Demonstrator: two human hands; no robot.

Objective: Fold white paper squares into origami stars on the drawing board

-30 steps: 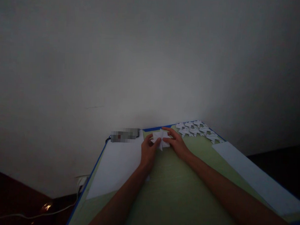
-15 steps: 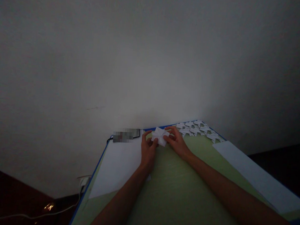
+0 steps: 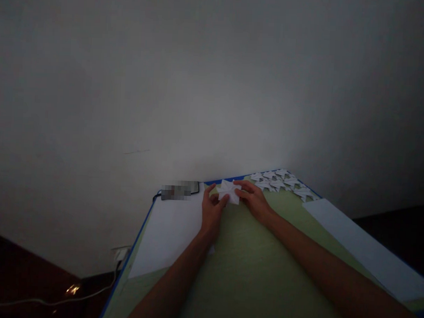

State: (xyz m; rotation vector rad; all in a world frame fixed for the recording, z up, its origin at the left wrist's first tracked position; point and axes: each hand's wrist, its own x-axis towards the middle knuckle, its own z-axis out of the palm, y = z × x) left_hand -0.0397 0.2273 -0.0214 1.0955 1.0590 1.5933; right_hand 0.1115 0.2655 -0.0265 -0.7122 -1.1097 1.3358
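Take the tabletop (image 3: 256, 269) as a clock face. At eleven o'clock a phone (image 3: 178, 191) lies at the far end of a white sheet (image 3: 166, 232), which reaches round to ten. Near twelve is the star (image 3: 229, 188), folded from white paper, between both hands. The left hand (image 3: 213, 210) holds its lower left with the thumb, forefinger raised just beside it; the right hand (image 3: 256, 203) pinches its right side narrowly. A second ago the star shows a ridge up its middle; now it lies spread and flatter, which suggests its folds are being worked open. Folded papers (image 3: 277, 185) cluster at one o'clock, and a paper strip (image 3: 362, 250) runs from two to three. The phone's face is pixelated; no brand or writing is readable.
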